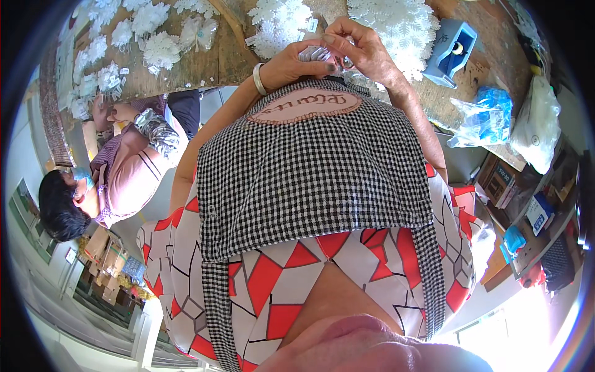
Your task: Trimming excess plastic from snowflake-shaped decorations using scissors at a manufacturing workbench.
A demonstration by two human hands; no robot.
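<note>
My left hand (291,67), with a white bangle (259,79) at its wrist, is closed round a small stack of thin white pieces (314,54) at the table's near edge. My right hand (364,51) meets it there, thumb and fingers pinched together; what they grip is too small and hidden to name. Both hands are just above the bib of my checked apron (316,161). Beyond them lie two heaps of white snowflake ornaments, one pile (276,28) past my left hand and a larger pile (396,34) past my right.
A blue tape dispenser (451,53) stands right on the wooden table (232,53). Near it are a clear bag with blue contents (486,118) and a white plastic bag (538,127). More snowflake clusters (162,51) lie left, where a co-worker (127,164) sits.
</note>
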